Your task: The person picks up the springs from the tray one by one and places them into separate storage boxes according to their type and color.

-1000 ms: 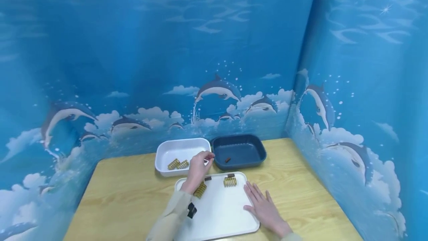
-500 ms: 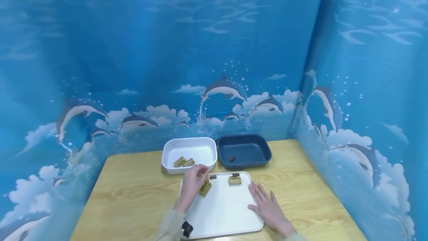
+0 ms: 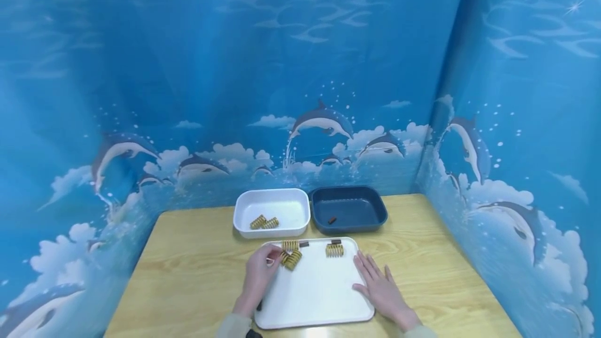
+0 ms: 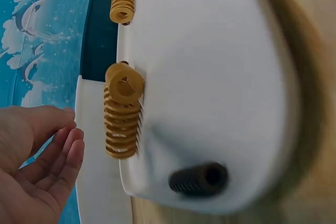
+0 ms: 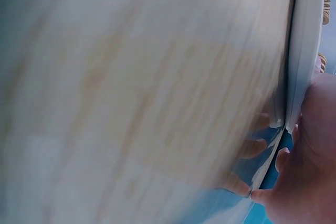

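My left hand [image 3: 259,270] is beside several gold coil springs [image 3: 293,260] at the far left of the white tray [image 3: 324,296]. In the left wrist view its thumb and fingertips nearly meet with nothing between them, and a gap shows beside the gold springs [image 4: 122,129]. A dark coil spring [image 4: 198,179] lies near the tray's left edge, mostly hidden by the hand in the head view. My right hand [image 3: 382,291] lies with straight fingers along the tray's right edge. Close to the tray's far edge are another gold spring [image 3: 335,250] and small dark brown pieces [image 3: 304,244].
Behind the tray stands a white basin [image 3: 300,231] holding two gold springs [image 3: 271,223]. A navy basin [image 3: 375,226] beside it holds a small reddish-brown piece [image 3: 332,220]. A blue dolphin-print curtain [image 3: 281,67] hangs past the wooden table [image 3: 188,260].
My left hand has drawn back from between the two basins to the gold springs on the tray's left. The right hand stays at the tray's edge. The head view has shifted slightly.
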A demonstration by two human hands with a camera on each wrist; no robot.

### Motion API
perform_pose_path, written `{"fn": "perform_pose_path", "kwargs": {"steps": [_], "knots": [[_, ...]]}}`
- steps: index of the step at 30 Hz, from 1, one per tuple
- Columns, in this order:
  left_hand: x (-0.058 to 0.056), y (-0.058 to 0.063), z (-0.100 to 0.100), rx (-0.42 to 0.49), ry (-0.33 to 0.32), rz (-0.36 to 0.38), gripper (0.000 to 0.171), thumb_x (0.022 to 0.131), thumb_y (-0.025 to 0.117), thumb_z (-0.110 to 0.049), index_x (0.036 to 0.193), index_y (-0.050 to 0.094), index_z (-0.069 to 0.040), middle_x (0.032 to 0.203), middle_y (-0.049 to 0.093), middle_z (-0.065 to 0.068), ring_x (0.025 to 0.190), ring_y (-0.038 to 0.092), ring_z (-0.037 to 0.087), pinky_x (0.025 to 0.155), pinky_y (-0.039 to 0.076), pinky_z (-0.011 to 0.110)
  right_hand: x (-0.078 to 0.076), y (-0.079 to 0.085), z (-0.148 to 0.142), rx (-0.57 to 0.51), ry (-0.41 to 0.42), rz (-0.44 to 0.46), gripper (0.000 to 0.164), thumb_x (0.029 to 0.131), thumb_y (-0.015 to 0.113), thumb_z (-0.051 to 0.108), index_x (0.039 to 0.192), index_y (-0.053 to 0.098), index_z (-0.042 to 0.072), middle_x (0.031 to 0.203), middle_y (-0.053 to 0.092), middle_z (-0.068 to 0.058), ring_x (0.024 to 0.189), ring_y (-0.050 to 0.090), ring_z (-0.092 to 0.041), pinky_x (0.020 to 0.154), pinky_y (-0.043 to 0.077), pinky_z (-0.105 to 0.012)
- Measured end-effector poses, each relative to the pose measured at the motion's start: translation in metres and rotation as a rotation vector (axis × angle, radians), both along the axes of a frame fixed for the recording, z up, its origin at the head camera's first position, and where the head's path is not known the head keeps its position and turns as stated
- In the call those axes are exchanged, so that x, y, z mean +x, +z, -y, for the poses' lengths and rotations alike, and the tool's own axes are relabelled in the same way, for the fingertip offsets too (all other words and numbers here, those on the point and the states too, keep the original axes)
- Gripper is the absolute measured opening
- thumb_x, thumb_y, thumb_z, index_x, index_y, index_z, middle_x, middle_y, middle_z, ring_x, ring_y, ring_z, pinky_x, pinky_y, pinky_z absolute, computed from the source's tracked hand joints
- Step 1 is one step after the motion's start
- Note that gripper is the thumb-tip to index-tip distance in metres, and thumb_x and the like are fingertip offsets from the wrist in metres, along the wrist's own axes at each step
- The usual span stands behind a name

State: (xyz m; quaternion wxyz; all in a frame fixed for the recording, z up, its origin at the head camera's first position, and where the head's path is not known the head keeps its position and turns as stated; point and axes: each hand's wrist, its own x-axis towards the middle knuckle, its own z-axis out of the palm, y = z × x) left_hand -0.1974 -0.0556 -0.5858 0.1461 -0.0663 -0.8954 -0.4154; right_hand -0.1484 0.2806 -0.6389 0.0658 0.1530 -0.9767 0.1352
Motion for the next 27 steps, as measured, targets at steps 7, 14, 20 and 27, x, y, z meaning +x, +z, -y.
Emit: {"fn": "perform_pose_path", "kwargs": {"steps": [7,14,20,27], "knots": [[0.018,-0.005,0.021,-0.083,0.073,0.146,0.021,0.078,0.080,0.000,0.095,0.073,-0.009,0.085,0.070,0.000,0.072,0.064,0.009,0.064,0.057,0.026,0.001,0.001,0.000,-0.031,0.021,-0.043,0.068,0.098,0.061,0.042,0.152,0.042,0.005,0.160,0.036,-0.016,0.144,0.035,-0.042,0.108,0.027,-0.077],[0.036,-0.007,0.039,-0.149,0.026,0.157,0.020,0.076,0.082,0.001,0.091,0.074,-0.010,0.079,0.067,-0.005,0.068,0.058,0.005,0.060,0.052,0.021,0.001,-0.003,-0.002,-0.028,0.040,-0.100,0.068,0.097,0.061,0.042,0.152,0.043,0.006,0.159,0.038,-0.016,0.140,0.040,-0.044,0.104,0.030,-0.079],[0.050,-0.013,0.050,-0.166,-0.036,0.126,0.020,0.072,0.083,0.003,0.086,0.073,-0.009,0.070,0.062,-0.007,0.061,0.053,0.003,0.055,0.048,0.020,0.001,0.001,-0.001,-0.002,0.011,-0.027,0.068,0.099,0.060,0.042,0.153,0.041,0.006,0.162,0.034,-0.015,0.146,0.034,-0.040,0.108,0.027,-0.077],[0.062,-0.015,0.056,-0.172,-0.061,0.093,0.022,0.070,0.085,0.002,0.084,0.072,-0.009,0.070,0.061,-0.008,0.060,0.054,0.002,0.055,0.048,0.020,-0.001,0.000,0.000,0.010,0.015,-0.024,0.068,0.099,0.060,0.041,0.154,0.040,0.006,0.162,0.032,-0.015,0.146,0.034,-0.041,0.108,0.028,-0.077]]}}
